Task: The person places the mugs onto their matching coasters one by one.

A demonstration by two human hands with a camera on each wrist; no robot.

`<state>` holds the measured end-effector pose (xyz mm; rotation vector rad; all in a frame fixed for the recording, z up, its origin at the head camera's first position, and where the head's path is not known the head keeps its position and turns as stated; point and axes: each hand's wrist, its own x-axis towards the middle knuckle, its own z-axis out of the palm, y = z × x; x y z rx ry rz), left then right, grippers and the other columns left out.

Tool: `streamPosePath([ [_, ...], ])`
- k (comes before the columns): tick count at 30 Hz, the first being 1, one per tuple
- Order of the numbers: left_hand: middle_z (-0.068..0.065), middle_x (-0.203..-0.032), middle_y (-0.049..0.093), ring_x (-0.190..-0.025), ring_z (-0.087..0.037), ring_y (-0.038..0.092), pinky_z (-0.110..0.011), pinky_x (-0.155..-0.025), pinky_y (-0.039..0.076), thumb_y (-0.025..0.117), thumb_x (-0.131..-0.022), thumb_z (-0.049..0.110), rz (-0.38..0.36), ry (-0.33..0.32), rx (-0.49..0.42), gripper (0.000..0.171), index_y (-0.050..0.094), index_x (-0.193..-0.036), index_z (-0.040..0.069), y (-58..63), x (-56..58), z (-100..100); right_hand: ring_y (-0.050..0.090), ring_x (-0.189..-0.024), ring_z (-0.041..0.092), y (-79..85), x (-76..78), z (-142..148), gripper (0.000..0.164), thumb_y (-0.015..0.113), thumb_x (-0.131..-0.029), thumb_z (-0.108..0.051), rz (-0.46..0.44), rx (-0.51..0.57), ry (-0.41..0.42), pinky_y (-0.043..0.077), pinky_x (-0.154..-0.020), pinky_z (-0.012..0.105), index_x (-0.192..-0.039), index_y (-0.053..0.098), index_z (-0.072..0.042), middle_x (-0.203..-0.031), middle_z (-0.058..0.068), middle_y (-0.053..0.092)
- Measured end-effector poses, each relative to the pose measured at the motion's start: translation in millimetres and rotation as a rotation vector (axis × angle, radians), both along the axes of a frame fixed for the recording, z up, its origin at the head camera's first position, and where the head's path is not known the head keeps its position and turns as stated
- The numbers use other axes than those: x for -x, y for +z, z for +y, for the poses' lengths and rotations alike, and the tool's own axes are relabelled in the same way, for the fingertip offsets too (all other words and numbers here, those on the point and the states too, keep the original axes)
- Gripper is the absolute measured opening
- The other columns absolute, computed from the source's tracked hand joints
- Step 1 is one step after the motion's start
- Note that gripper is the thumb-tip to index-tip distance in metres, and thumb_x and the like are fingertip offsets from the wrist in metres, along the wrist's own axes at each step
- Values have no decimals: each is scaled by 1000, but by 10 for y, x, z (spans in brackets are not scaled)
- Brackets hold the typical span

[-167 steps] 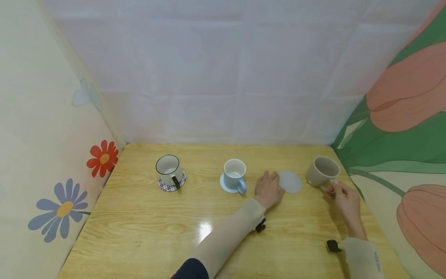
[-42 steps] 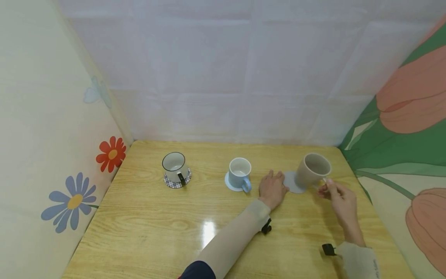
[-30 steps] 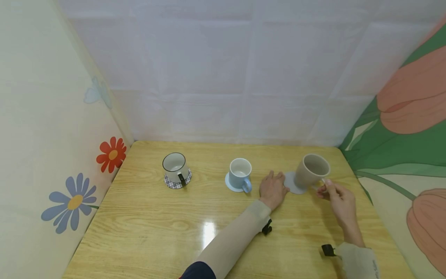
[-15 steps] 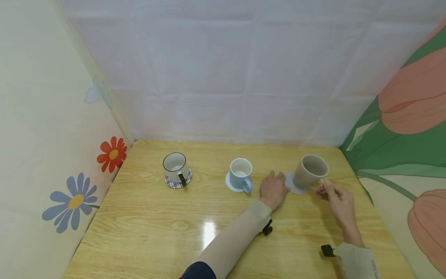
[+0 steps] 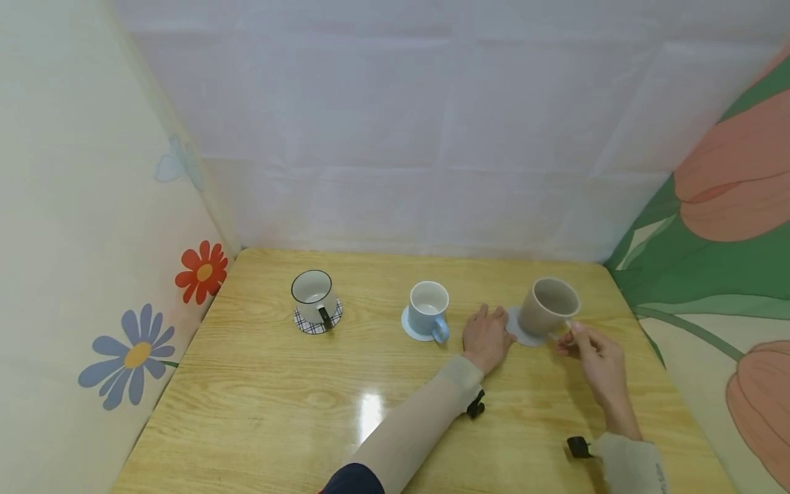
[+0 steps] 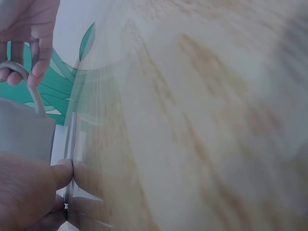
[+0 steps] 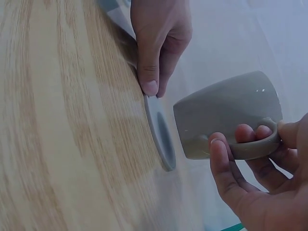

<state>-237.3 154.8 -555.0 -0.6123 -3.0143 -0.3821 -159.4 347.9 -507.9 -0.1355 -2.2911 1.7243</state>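
Observation:
My right hand (image 5: 601, 360) grips a beige-grey mug (image 5: 546, 309) by its handle, thumb on one side and fingertips through the loop. The right wrist view has a narrow gap between the mug's base and the round pale blue-grey coaster (image 7: 161, 130) lying on the table, so the mug hangs just above it, slightly tilted. My left hand (image 5: 489, 339) rests on the table at the coaster's left edge, fingers stretched forward. Its thumb and a fingertip touch the coaster's rim, as both wrist views show.
Left of my left hand, a light blue and white mug (image 5: 426, 315) stands on a light blue coaster (image 5: 409, 329). Farther left, a white mug (image 5: 313, 298) with black rim and handle stands on a checked coaster (image 5: 308, 326). Printed cloth walls enclose the wooden table (image 5: 278, 412).
Over several seconds the beige-grey mug has come left from beside the coaster to over it; in the last second it shifts slightly left and lower. The left hand stays at the coaster's edge.

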Motion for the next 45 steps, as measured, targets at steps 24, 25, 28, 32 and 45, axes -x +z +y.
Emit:
streamPosePath([
  [24,15,-159,55,-154,-19,46,-34,-126,41,67,-101,56,4,16,19,56,61,-149,29,47,1,-30,76,-76,1,-72,47,-48,47,55,-113,-24,-12,-63,11,62,-75,14,-106,67,21,-86,-15,76],
  [25,15,-159,55,-154,-19,46,-34,-126,42,67,-100,56,2,21,16,56,61,-149,30,46,-4,-32,76,-76,1,-79,48,-47,47,55,-113,-24,-9,-63,14,62,-75,14,-106,67,21,-86,-15,76],
  [28,15,-159,55,-154,-19,46,-35,-125,42,66,-100,57,-4,16,26,56,61,-149,30,30,-22,-24,75,-75,0,-104,35,-43,45,54,-113,-21,-4,-69,11,63,-73,15,-105,67,21,-85,-14,76],
  [32,16,-158,56,-153,-18,47,-34,-124,43,65,-101,59,3,4,43,55,62,-147,30,5,-40,-5,75,-75,0,-130,0,-32,46,53,-114,-22,-9,-104,-1,62,-72,15,-104,69,20,-84,-13,76],
  [45,14,-156,58,-152,-19,48,-34,-124,43,65,-101,58,20,6,36,54,62,-147,29,-31,-7,14,75,-77,1,-102,-9,-61,50,52,-114,-27,-40,-101,-13,63,-73,16,-108,68,20,-86,-13,76],
])
